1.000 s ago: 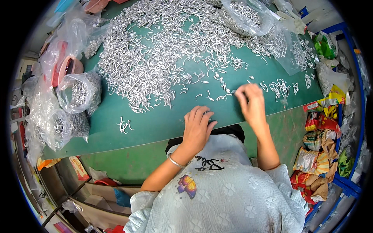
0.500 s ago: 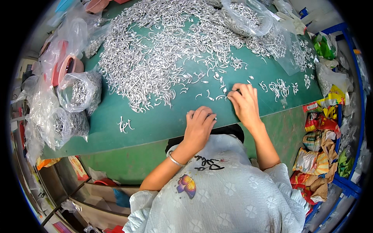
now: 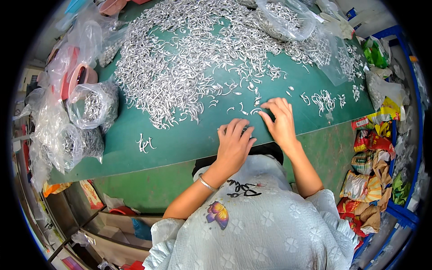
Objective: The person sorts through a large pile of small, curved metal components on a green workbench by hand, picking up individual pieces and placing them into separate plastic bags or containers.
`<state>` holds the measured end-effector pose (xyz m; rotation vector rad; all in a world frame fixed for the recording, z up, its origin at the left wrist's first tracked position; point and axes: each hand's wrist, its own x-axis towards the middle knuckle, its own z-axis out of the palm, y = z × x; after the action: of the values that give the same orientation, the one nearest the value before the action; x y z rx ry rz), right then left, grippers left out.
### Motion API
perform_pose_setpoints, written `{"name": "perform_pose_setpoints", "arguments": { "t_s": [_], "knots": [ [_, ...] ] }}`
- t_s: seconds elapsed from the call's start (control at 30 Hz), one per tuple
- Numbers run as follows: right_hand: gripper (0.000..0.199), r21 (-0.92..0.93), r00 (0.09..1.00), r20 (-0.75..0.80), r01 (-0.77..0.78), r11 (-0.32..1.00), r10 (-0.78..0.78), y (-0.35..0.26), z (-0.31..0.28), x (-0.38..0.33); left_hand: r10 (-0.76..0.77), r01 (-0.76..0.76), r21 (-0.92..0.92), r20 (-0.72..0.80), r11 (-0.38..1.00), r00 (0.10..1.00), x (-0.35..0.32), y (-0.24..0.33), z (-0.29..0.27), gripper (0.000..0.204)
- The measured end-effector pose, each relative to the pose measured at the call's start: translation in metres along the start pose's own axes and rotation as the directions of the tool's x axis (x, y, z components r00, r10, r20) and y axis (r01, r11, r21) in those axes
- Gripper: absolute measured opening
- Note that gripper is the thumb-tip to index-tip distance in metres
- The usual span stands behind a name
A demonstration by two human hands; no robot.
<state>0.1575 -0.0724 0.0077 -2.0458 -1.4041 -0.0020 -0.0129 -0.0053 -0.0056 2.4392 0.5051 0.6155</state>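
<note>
Pieces of curved, silvery metal (image 3: 180, 76) lie heaped on the green table (image 3: 180, 146) in the head view, at eleven o'clock from the left hand (image 3: 235, 138). Its fingers curl low over the table; whether they grip anything, I cannot tell. The right hand (image 3: 280, 122) is half open, thumb and forefinger parted, with a loose curved piece (image 3: 255, 110) near them at ten o'clock; a small cluster (image 3: 325, 102) sits at its two o'clock. Each piece looks light, stiff and probably slick, unlikely to break; a pinch at mid-curve seems the surest hold.
</note>
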Motion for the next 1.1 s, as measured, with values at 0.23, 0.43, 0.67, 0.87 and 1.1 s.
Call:
{"name": "perform_pose_setpoints", "arguments": {
  "t_s": [0.23, 0.43, 0.67, 0.87, 1.1],
  "knots": [
    [0.007, 0.063, 0.995, -0.015, -0.095, 0.993, 0.096, -0.006, -0.016, -0.007, -0.045, 0.038, -0.104, -0.068, 0.994, 0.997, -0.005, -0.007, 0.005, 0.041],
    [0.008, 0.252, 0.988, 0.154, -0.007, 0.968, -0.033, -0.021, -0.001, -0.009, -0.054, 0.042, -0.104, -0.123, 0.994, 0.991, 0.003, 0.002, 0.000, 0.044],
    [0.036, 0.200, 0.950, 0.223, 0.176, 0.964, -0.220, -0.019, 0.008, 0.046, 0.037, -0.038, -0.030, -0.028, 0.999, 0.999, 0.002, -0.006, 0.007, 0.026],
    [0.025, -0.001, 0.932, 0.197, 0.311, 0.950, -0.305, 0.016, 0.015, 0.043, 0.002, -0.009, -0.096, -0.073, 0.995, 0.997, -0.004, -0.009, 0.002, 0.023],
    [0.020, 0.053, 0.964, 0.070, 0.253, 0.966, -0.256, -0.005, 0.016, 0.058, 0.039, -0.046, -0.154, -0.051, 0.987, 0.998, -0.004, -0.010, 0.001, 0.025]
  ]
}}
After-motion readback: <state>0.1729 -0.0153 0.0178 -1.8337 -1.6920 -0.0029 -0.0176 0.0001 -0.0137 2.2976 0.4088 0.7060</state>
